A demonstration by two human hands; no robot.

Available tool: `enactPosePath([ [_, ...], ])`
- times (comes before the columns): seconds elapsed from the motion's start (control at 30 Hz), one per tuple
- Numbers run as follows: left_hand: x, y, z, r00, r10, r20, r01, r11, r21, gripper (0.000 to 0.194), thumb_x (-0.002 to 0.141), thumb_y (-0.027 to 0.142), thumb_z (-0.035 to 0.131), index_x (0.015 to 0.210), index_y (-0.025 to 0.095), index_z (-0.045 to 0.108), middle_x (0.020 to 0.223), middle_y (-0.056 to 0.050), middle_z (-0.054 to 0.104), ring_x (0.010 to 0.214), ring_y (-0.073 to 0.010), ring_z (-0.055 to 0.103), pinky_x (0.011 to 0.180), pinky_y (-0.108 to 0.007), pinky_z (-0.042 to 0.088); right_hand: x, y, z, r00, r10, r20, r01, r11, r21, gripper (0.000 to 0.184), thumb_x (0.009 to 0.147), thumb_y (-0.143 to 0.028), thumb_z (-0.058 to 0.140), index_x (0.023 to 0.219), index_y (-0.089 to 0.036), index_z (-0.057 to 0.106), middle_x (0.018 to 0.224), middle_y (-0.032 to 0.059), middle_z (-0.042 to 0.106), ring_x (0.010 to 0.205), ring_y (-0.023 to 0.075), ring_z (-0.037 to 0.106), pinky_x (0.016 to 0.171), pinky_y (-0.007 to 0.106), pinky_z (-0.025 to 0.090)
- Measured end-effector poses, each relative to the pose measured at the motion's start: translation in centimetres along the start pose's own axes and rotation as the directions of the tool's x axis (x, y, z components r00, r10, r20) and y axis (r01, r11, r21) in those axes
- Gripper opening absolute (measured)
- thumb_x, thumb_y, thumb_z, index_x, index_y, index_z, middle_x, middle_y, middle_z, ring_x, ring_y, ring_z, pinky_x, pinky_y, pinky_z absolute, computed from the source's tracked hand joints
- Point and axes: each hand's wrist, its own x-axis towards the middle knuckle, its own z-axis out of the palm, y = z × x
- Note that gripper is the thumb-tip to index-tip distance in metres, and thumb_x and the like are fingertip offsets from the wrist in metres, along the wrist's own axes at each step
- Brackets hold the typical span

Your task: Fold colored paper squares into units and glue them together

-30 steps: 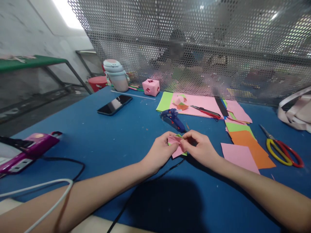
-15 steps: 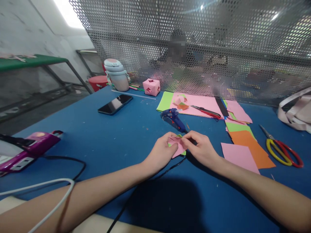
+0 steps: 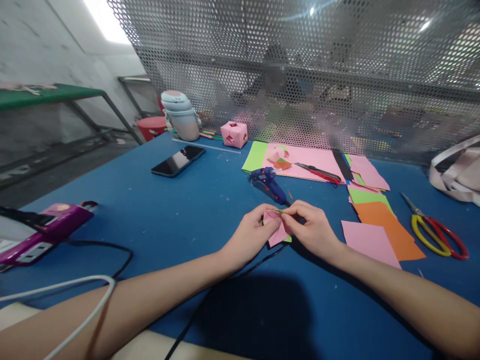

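Note:
A small folded paper piece (image 3: 278,235), pink with green showing at its edges, is held between both hands above the blue table. My left hand (image 3: 250,231) pinches its left side, thumb lying over the pink face. At the upper right edge, the thumb and fingertips of my right hand (image 3: 310,226) pinch the paper. Just beyond the hands lies a blue glue gun (image 3: 268,184), its nozzle to the right and its cord running toward me. Some of the folds are hidden behind my fingers.
Right of my hands lie pink and orange paper squares (image 3: 369,242) and scissors (image 3: 435,232). A utility knife (image 3: 318,172) rests on coloured sheets at the back. To the left are a phone (image 3: 178,161), a pink paper cube (image 3: 234,135), a bottle (image 3: 180,117) and a purple power strip (image 3: 48,230).
The folded paper has shifted and turned slightly between my fingers, and less green shows at its top. Both hands stay in nearly the same place, still pinching it.

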Motion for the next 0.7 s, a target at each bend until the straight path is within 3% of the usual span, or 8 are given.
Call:
enactPosePath([
  [0.1, -0.21, 0.19, -0.03, 1.000, 0.002, 0.011, -0.002, 0.999, -0.045, 0.019, 0.081, 0.030, 0.055, 0.093, 0.017, 0.059, 0.085, 0.000, 0.061, 0.080, -0.0144, 0.055, 0.072, -0.023, 0.043, -0.01, 0.03, 0.03, 1.000, 0.026, -0.002, -0.026, 1.000, 0.005, 0.013, 0.084, -0.016, 0.055, 0.076, -0.017, 0.065, 0.070, -0.0003, 0.058, 0.065, 0.0109, 0.055, 0.063, 0.024, 0.041],
  [0.33, 0.10, -0.56, -0.03, 0.997, -0.050, -0.056, 0.055, 0.994, 0.091, 0.018, 0.081, 0.034, 0.055, 0.078, 0.016, 0.058, 0.070, 0.002, 0.055, 0.065, -0.0115, 0.049, 0.058, -0.021, 0.038, 0.04, -0.16, -0.07, 0.994, 0.099, 0.040, -0.101, 0.992, 0.070, 0.010, 0.084, -0.019, 0.056, 0.077, -0.018, 0.064, 0.072, -0.0009, 0.059, 0.066, 0.0105, 0.054, 0.060, 0.022, 0.041],
  [0.47, 0.16, -0.62, -0.05, 0.998, -0.037, -0.043, 0.043, 0.987, 0.153, 0.018, 0.081, 0.033, 0.055, 0.075, 0.016, 0.059, 0.068, 0.002, 0.055, 0.066, -0.0118, 0.049, 0.059, -0.021, 0.037, 0.10, -0.19, -0.10, 0.997, 0.072, 0.034, -0.074, 0.995, 0.066, 0.013, 0.085, -0.019, 0.055, 0.075, -0.018, 0.063, 0.073, 0.0000, 0.060, 0.069, 0.0115, 0.056, 0.063, 0.023, 0.042],
  [0.6, 0.09, -0.44, -0.02, 1.000, -0.021, 0.001, 0.020, 0.993, 0.114, 0.018, 0.081, 0.034, 0.056, 0.082, 0.016, 0.062, 0.075, 0.001, 0.060, 0.071, -0.0130, 0.052, 0.064, -0.022, 0.040, -0.08, -0.34, -0.05, 0.999, 0.049, -0.004, -0.049, 0.998, 0.048, 0.017, 0.085, -0.019, 0.053, 0.071, -0.018, 0.062, 0.070, 0.0006, 0.061, 0.067, 0.0121, 0.056, 0.063, 0.024, 0.043],
  [0.7, 0.09, -0.43, 0.04, 1.000, -0.016, -0.014, 0.017, 0.995, 0.103, 0.019, 0.081, 0.033, 0.056, 0.081, 0.016, 0.063, 0.076, 0.000, 0.061, 0.072, -0.0132, 0.053, 0.065, -0.022, 0.040, 0.11, -0.52, -0.51, 0.998, 0.038, 0.040, -0.040, 0.998, 0.049, 0.019, 0.088, -0.022, 0.050, 0.075, -0.018, 0.064, 0.075, 0.0015, 0.062, 0.071, 0.0128, 0.058, 0.067, 0.025, 0.045],
])
